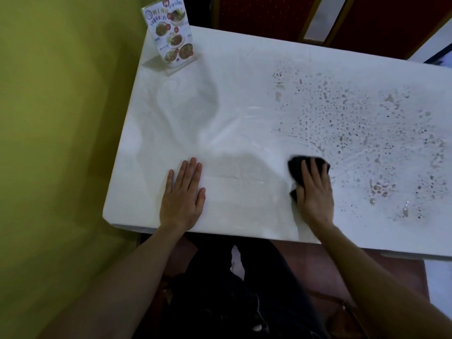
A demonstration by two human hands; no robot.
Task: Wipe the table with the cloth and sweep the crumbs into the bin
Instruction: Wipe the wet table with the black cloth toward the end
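Right hand is pressing a black cloth flat on the white table, at the border of the sprayed droplets; left hand is lying open, holding nothing. No bin is showing, so wet crumbs are risking to smear or fall over the near edge.

Dark cloth bunched flat on white table, near front edge, right of centre. Table's left part smooth; right part covered in scattered droplets and specks. Bin not visible.
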